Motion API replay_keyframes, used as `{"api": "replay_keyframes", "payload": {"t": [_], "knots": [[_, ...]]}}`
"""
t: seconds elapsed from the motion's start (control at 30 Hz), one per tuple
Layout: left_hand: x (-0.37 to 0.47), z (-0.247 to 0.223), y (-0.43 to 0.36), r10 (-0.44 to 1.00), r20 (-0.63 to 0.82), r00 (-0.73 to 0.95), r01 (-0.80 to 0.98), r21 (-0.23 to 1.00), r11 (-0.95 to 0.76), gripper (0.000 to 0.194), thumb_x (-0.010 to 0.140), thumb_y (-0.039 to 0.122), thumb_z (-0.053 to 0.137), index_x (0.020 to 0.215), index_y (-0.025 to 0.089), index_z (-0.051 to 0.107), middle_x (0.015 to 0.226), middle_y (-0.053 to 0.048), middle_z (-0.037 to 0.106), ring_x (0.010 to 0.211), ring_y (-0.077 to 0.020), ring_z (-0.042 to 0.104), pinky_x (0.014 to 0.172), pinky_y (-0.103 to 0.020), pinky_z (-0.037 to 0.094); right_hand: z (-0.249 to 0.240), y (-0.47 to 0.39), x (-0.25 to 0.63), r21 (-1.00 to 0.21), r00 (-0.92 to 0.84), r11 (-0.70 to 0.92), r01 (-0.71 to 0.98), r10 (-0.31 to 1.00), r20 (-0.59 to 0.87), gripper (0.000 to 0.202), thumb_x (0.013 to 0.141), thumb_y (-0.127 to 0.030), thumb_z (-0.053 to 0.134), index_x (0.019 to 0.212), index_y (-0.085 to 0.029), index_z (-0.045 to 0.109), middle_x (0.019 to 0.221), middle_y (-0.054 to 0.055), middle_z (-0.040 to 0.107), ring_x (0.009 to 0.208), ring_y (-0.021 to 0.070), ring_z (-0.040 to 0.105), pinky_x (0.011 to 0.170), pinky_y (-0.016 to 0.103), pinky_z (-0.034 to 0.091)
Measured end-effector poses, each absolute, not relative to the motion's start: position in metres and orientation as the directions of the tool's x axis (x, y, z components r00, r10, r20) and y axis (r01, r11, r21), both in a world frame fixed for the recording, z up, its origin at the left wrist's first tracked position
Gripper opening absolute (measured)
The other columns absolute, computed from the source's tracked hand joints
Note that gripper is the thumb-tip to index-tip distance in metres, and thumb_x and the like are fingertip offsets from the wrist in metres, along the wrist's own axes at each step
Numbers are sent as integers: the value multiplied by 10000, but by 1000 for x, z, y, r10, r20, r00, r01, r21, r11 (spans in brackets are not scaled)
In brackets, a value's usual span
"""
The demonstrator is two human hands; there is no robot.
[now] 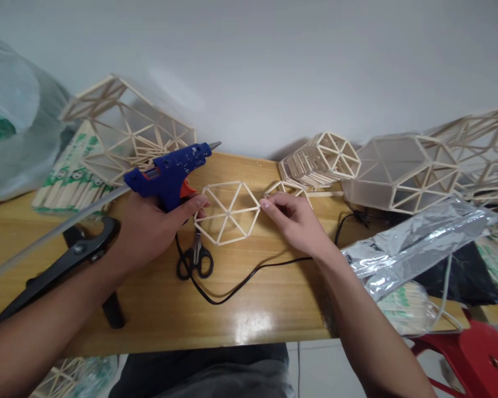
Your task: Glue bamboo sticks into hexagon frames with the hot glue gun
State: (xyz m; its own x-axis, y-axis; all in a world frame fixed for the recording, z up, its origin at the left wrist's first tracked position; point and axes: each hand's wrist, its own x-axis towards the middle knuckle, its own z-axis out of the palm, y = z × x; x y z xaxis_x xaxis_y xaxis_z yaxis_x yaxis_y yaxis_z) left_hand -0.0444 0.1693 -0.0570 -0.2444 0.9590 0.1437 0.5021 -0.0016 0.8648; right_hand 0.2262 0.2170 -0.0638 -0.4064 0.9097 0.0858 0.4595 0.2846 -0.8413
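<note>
My left hand (153,224) is closed round the handle of a blue hot glue gun (172,171), its nozzle pointing up and right and a long clear glue stick (62,229) trailing from its back. The thumb and a fingertip of that hand also touch the left edge of a hexagonal frame of thin wooden sticks (228,212) with spokes meeting at its centre. At the frame's right corner, my right hand (294,221) pinches it between thumb and finger. Black-handled scissors (196,258) lie on the table just below the frame.
A stack of hexagonal stick frames (319,157) stands by the wall, near a covered hexagonal stick structure (402,171). Another structure (128,130) and packed sticks (70,177) are at left. A black cutter tool (78,251), a cable (232,296) and a silver bag (415,243) lie about.
</note>
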Motion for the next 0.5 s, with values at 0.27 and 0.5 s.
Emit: {"api": "replay_keyframes", "payload": {"t": [0.27, 0.5], "knots": [[-43, -55, 169, 956, 137, -260, 525, 851, 21, 299, 816, 509, 745, 637, 271, 775, 677, 39, 781, 694, -183, 737, 703, -291, 554, -64, 221, 228, -907, -129, 223, 358, 974, 188, 487, 984, -641, 678, 754, -212, 673, 684, -17, 590, 641, 146, 504, 629, 295, 403], [-43, -57, 169, 959, 107, -262, 502, 864, 41, 309, 812, 530, 748, 670, 257, 783, 718, 15, 800, 763, -210, 761, 770, -313, 571, -65, 218, 222, -880, -73, 364, 304, 930, 360, 184, 928, -414, 827, 858, -244, 818, 834, 27, 769, 766, 192, 675, 711, 331, 534]]}}
